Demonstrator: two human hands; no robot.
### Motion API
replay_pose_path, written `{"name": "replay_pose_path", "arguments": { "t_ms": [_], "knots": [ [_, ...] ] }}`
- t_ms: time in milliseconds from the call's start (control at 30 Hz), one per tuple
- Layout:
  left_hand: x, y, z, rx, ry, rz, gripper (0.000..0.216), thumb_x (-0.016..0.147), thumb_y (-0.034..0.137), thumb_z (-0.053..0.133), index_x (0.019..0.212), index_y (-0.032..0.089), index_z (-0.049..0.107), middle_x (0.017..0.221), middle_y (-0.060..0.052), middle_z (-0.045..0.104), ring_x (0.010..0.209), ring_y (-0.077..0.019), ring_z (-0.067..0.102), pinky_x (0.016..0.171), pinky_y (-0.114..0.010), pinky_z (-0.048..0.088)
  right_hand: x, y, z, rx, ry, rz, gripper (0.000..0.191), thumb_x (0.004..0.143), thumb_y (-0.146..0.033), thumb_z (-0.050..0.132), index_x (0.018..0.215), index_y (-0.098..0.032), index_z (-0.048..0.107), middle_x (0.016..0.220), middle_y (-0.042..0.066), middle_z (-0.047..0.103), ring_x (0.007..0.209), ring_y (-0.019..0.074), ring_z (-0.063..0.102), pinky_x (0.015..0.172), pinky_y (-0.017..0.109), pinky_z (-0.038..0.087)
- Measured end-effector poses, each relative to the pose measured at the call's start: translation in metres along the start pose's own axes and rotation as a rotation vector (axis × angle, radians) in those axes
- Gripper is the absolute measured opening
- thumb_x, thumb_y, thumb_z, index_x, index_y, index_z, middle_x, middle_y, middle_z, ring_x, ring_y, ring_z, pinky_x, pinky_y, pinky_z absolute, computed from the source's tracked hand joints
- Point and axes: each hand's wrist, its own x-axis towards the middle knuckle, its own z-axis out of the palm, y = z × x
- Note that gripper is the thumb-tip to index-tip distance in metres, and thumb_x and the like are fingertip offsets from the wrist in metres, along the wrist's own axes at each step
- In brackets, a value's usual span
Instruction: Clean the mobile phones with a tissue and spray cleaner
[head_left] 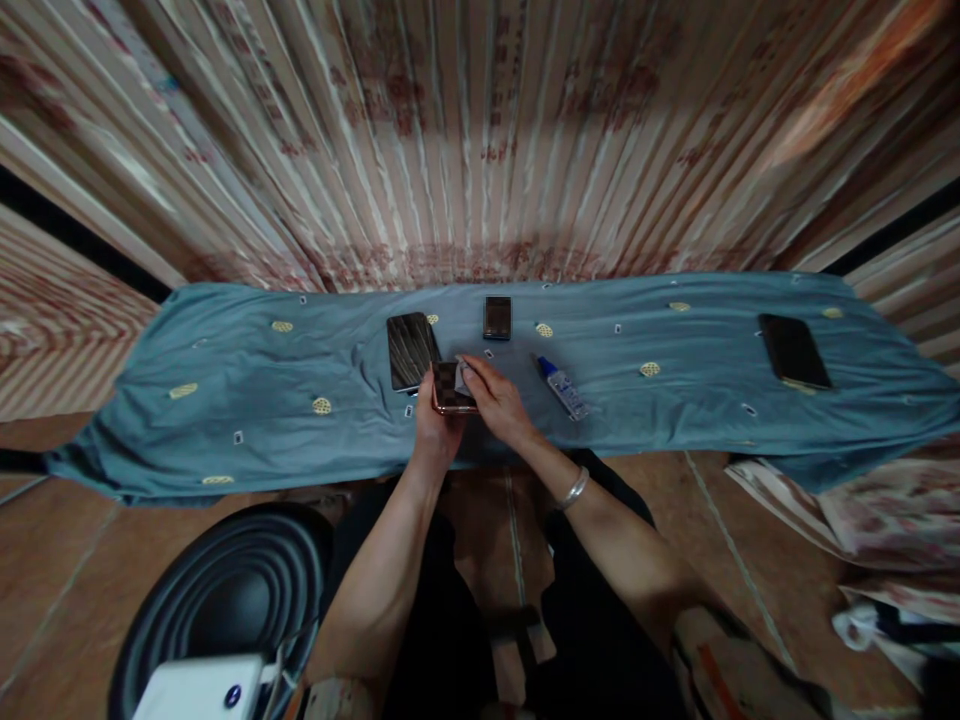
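Both hands [499, 402] angle inward onto one phone [445, 386].

I can read no lettering here: the print on the tube [564, 391] and the round mark on the white device [234, 695] are too small.

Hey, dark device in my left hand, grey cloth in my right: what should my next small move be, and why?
I'd probably slide the grey cloth leftward across the dark device: your right hand holds it against the right part of the top face, the left part is uncovered, and your left hand already grips the device's left side, which should steady it.
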Motion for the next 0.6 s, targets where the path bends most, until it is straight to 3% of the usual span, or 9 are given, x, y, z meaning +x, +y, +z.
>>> {"name": "replay_pose_path", "arguments": {
  "t_ms": [100,400,600],
  "knots": [
    [0.007,0.0,-0.004,-0.001,-0.005,0.03,0.032,0.099,0.031,0.048,0.083,0.017,0.071,0.073,0.001,0.074,0.063,-0.0107,0.068,0.065,-0.022,0.054,-0.002,-0.001,-0.003,-0.035,-0.035,-0.04,0.043,0.101,-0.041,0.045,0.137,-0.026,0.062,0.144,0.005,0.063,0.138,0.0213,0.056,0.121,0.039,0.038],
    [0.025,-0.01,-0.005,0.048,0.0,0.191,0.031,0.098,0.038,0.052,0.09,0.018,0.073,0.083,-0.001,0.078,0.08,-0.014,0.073,0.088,-0.026,0.056,-0.015,0.0,0.003,-0.108,-0.107,-0.006,0.053,0.099,-0.035,0.047,0.151,-0.022,0.049,0.152,0.01,0.056,0.143,0.0251,0.051,0.123,0.048,0.035],
    [0.028,-0.009,-0.007,0.107,-0.017,0.169,0.029,0.093,0.045,0.058,0.089,0.02,0.072,0.083,-0.002,0.077,0.094,-0.0187,0.075,0.092,-0.03,0.058,-0.03,-0.002,0.0,-0.169,-0.168,-0.029,0.056,0.1,-0.036,0.047,0.154,-0.02,0.045,0.156,0.014,0.052,0.147,0.0274,0.047,0.123,0.051,0.035]
  ]
}}
